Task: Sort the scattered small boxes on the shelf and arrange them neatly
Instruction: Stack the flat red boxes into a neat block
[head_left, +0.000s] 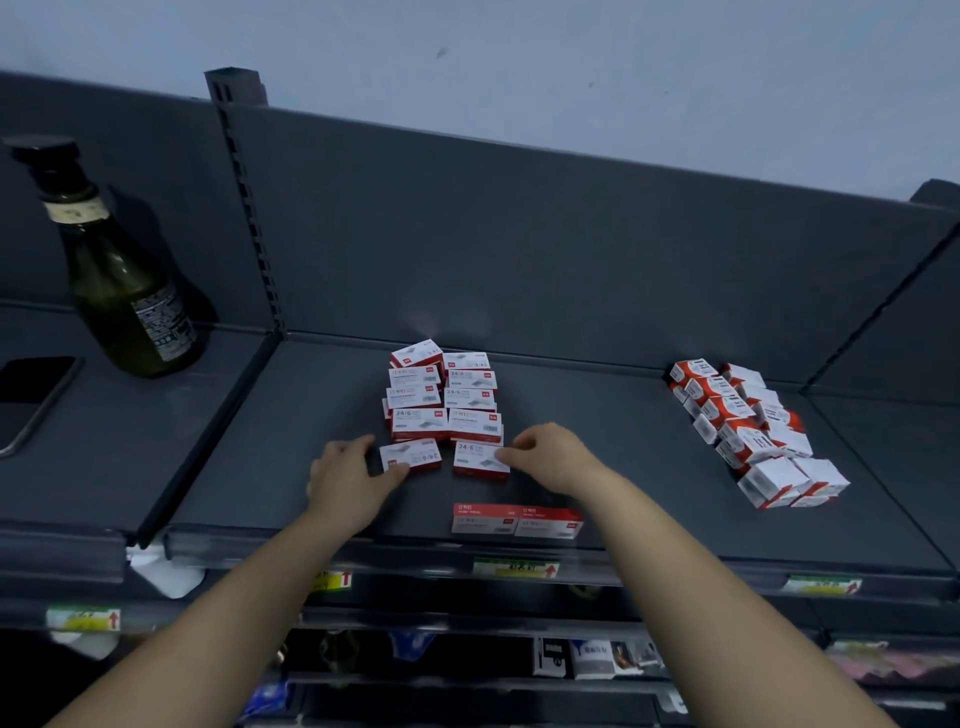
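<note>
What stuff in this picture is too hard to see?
Head view only:
- Print on the stacked boxes: too small, blurred.
- Flat dark thing: cut off by the left edge.
- Lower-shelf goods: dark, blurred.
- Right hand: curled fingers hide whether it grips the box.

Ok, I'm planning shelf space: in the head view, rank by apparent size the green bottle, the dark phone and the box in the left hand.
1. green bottle
2. dark phone, partly out of frame
3. box that the left hand grips, clearly smallest
</note>
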